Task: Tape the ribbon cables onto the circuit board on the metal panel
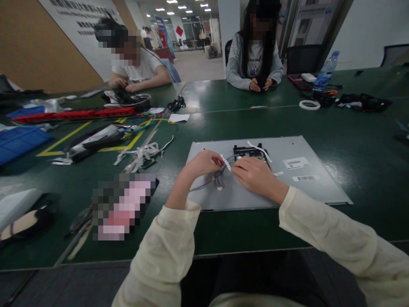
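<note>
Green tabletop (367, 170), observed left to right. At the far left, a blue bin (22, 143); behind it and to its right, a long red strip (76, 113) runs across. Next, a dark-and-silver bundle (99, 140) lies over a yellow tape outline. Nearer the front edge is a flat item with a pinkish face (134, 200), its detail blurred. Beyond, on the far side, a seated co-worker in a white top (143, 66) has both hands at dark material. A tangled clump of pale ribbons (145, 154) follows. Left hand (204, 164): over the left part of a grey metal panel (271, 196), grip narrow, fingertips at the upper end of a short white strip (226, 163); cannot tell whether they close on it. Grey cables (219, 181) lie on the panel just below these fingers. The strip slants between the two hands. A black bracket (246, 150) sits toward the panel's back edge. Right hand (255, 175): in front of the bracket, grip narrow, fingertips pinching the strip's lower end. Farther right, two printed labels (297, 163) on the panel; beyond it, a white tape ring (309, 105), then an upright water bottle (326, 72).
</note>
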Available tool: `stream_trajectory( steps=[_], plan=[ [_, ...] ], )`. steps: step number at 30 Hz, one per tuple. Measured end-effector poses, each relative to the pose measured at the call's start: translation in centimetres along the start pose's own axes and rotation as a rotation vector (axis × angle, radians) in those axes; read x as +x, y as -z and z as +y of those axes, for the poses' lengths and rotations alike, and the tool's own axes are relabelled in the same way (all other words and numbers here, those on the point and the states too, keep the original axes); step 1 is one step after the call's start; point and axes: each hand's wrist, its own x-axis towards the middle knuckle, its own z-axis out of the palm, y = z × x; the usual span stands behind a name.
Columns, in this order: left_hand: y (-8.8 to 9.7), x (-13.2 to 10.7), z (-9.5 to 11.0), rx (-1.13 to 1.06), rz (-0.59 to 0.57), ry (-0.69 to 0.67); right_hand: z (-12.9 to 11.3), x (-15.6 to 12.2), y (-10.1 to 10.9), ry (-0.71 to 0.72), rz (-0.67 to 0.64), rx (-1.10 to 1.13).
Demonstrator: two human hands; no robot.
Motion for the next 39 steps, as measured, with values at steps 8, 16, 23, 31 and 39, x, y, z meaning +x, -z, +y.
stream_trajectory(
  steps=[8, 16, 23, 31, 39],
  plan=[
    [-0.4, 0.2, 0.4, 0.018, 0.094, 0.074, -0.4, 0.3, -0.1, 0.021, -0.041, -0.006],
    [-1.4, 0.5, 0.9, 0.051, 0.173, 0.132, -0.9, 0.4, -0.5, 0.033, -0.061, 0.013],
    [-1.7, 0.8, 0.7, 0.029, 0.223, 0.158, -0.9, 0.5, -0.9, 0.054, -0.046, 0.019],
    [-1.9, 1.0, 0.2, -0.010, 0.208, 0.157, -1.1, 0.5, -1.1, 0.071, -0.053, 0.038],
    [-2.3, 1.5, -0.6, -0.056, 0.261, 0.155, -1.1, 0.6, -1.2, 0.069, -0.081, 0.063]
  ],
)
